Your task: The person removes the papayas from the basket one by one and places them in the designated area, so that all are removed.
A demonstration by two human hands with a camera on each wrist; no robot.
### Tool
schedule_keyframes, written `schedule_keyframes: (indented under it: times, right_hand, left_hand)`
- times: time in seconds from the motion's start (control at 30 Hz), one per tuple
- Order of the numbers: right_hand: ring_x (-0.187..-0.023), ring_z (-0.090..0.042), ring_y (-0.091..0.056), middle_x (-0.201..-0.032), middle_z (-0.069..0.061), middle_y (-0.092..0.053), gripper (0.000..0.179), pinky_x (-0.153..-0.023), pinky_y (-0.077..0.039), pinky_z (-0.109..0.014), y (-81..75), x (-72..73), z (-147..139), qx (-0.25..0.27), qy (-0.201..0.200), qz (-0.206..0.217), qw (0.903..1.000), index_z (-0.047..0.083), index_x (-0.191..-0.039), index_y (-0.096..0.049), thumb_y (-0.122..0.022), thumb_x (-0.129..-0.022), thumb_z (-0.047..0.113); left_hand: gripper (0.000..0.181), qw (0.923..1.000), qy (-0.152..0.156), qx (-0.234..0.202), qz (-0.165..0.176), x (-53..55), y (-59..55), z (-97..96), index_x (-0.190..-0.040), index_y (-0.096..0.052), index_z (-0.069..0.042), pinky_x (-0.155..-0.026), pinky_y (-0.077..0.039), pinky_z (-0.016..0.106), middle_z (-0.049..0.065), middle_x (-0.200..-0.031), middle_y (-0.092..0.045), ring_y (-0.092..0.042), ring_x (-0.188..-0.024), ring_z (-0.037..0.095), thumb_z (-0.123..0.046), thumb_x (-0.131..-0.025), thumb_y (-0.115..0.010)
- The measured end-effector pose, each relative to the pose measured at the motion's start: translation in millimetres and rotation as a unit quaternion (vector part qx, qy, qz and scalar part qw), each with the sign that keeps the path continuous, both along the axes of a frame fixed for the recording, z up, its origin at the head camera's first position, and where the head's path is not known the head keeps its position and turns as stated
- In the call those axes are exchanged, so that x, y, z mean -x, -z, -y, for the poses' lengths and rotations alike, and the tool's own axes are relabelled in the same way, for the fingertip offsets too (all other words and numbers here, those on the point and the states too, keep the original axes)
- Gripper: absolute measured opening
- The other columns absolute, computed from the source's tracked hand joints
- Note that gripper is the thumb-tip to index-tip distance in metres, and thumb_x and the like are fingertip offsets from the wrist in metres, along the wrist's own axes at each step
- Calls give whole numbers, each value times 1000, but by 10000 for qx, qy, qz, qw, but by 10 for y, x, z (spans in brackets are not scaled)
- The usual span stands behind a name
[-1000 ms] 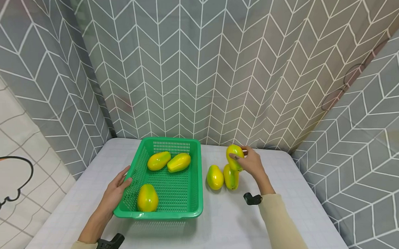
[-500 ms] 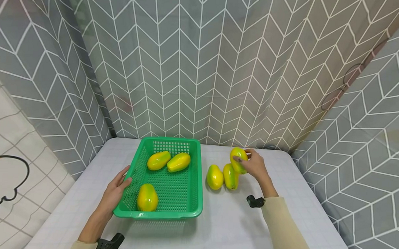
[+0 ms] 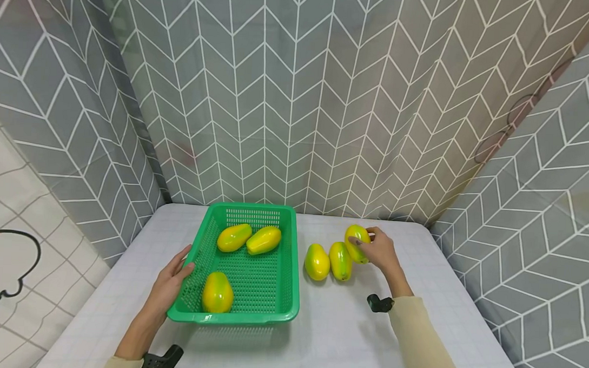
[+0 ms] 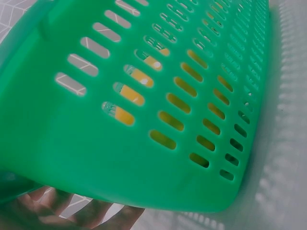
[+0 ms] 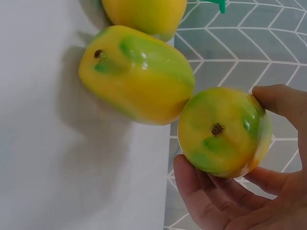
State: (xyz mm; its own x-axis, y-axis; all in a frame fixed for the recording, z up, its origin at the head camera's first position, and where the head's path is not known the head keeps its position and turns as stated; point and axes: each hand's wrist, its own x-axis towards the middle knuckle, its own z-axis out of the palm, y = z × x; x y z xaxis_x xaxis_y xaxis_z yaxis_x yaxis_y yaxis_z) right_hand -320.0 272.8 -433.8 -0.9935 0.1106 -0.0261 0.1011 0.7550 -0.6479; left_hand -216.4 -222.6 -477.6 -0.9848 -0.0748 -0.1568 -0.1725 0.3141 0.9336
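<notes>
At the left side of the green plastic basket (image 3: 251, 317), my left hand (image 3: 169, 282) grips the rim, thumb over the edge. In the left wrist view its fingers (image 4: 91, 213) show by the rim and the slotted wall fills most of the picture. My right hand (image 3: 382, 249) holds a yellow-green papaya (image 5: 223, 132) between thumb and fingers, close over the table. Just left of it lie a second papaya (image 3: 340, 261) and a third papaya (image 3: 317, 261) on the table. Inside the basket are three more: a papaya (image 3: 217, 293) near the front and two at the back.
The white cloth-covered table (image 3: 328, 337) ends at a grey curtain (image 3: 297, 113) with a white zigzag pattern. Similar patterned panels stand on both sides. A dark camera (image 3: 380, 303) sits on the right wrist, another on the left.
My right hand has moved the held papaya right and down toward the table, beside the other two. The left hand and basket stay in place.
</notes>
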Motion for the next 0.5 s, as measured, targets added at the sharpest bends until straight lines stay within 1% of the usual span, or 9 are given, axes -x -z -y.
schedule_keyframes:
  times: [0.1, 0.17, 0.33, 0.5]
  right_hand:
    - [-123, -46, -64, -144, -35, -58, 78, -91, -64, -47, 33, -12, -16, -13, 57, 59, 10000, -5, -152, -46, -68, -99, 49]
    - [-122, -45, -65, -144, -35, -58, 78, -89, -64, -45, 55, -20, -26, -7, 87, 97, 9999, -5, -152, -46, -68, -99, 48]
    - [-118, -44, -66, -142, -36, -58, 78, -81, -64, -41, 84, -34, -52, 52, 153, 135, 9998, -6, -151, -45, -68, -100, 47]
    - [-117, -45, -66, -142, -37, -57, 79, -78, -65, -40, 111, -39, -79, 70, 199, 168, 9996, -8, -151, -44, -67, -100, 47]
  left_hand:
    - [63, 10000, 2, -20, 5, -4, -4, -1, -172, -13, -24, -109, -48, 37, 22, -174, -30, -45, -150, 35, -36, -116, -39]
    - [63, 10000, 4, -33, 12, -6, -6, -2, -173, -12, -24, -113, -46, 42, 22, -174, -29, -44, -151, 36, -36, -116, -38]
    - [64, 10000, 9, -59, 24, -10, -13, -7, -173, -11, -24, -117, -43, 48, 22, -174, -28, -42, -153, 37, -36, -116, -38]
    - [64, 9999, 18, -97, 19, -13, -21, -15, -173, -11, -23, -119, -41, 52, 23, -175, -26, -41, -154, 39, -36, -116, -38]
